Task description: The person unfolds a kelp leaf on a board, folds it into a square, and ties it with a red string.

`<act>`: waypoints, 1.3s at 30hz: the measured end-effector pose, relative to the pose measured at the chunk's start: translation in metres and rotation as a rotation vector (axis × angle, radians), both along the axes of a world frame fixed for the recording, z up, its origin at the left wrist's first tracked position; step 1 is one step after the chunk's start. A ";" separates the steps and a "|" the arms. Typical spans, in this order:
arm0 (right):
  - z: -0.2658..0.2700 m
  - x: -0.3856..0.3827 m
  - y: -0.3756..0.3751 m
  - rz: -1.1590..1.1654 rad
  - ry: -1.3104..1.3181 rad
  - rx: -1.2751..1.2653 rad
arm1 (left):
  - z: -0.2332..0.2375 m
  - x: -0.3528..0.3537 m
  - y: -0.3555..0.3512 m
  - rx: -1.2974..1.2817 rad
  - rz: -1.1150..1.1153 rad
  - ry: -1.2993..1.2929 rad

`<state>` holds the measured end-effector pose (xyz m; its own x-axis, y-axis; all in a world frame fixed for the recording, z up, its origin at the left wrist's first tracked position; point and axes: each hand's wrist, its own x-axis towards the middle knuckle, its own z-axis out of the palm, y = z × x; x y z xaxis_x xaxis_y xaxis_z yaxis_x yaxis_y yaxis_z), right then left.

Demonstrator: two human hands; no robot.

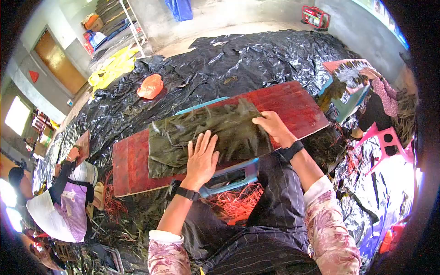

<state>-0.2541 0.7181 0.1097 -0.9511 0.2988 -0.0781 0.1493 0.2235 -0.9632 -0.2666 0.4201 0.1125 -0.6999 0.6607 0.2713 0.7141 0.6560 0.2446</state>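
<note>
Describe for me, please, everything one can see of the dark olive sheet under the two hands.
The dark olive sheet looks limp and leathery, wrinkled, with pale shiny streaks and uneven edges; its exact material is unclear. Roughly rectangular, it lies along the middle of the red board, whose two ends stay bare. The left hand rests palm down on it; the right hand touches its right end.

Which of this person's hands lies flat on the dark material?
The left hand, stretched out over the dark material; the right hand is at its right end, not laid flat.
</note>
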 end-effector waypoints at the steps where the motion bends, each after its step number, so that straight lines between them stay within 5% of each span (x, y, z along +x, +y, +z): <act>1: 0.021 0.014 -0.006 0.044 0.019 -0.159 | -0.001 0.002 0.002 -0.003 -0.011 -0.003; 9: 0.091 0.027 -0.025 0.072 0.104 -0.451 | 0.001 0.019 0.025 0.069 -0.110 -0.075; 14: 0.126 -0.009 -0.075 0.226 0.086 -0.255 | -0.011 0.031 0.017 0.148 -0.156 -0.048; 19: 0.099 -0.077 -0.143 0.328 0.035 -0.286 | -0.013 0.051 -0.007 0.235 -0.138 -0.048; 29: 0.072 -0.128 -0.235 0.286 -0.181 0.038 | -0.005 0.064 -0.036 0.266 -0.194 -0.128; 35: 0.045 -0.121 -0.228 0.419 -0.211 -0.333 | 0.027 0.070 -0.057 0.391 -0.228 -0.271; 37: 0.053 -0.099 -0.218 0.380 0.095 -0.165 | 0.033 0.065 -0.068 0.488 -0.215 -0.278; 39: 0.065 -0.069 -0.197 0.382 0.298 0.384 | 0.054 0.055 -0.080 0.497 -0.117 -0.252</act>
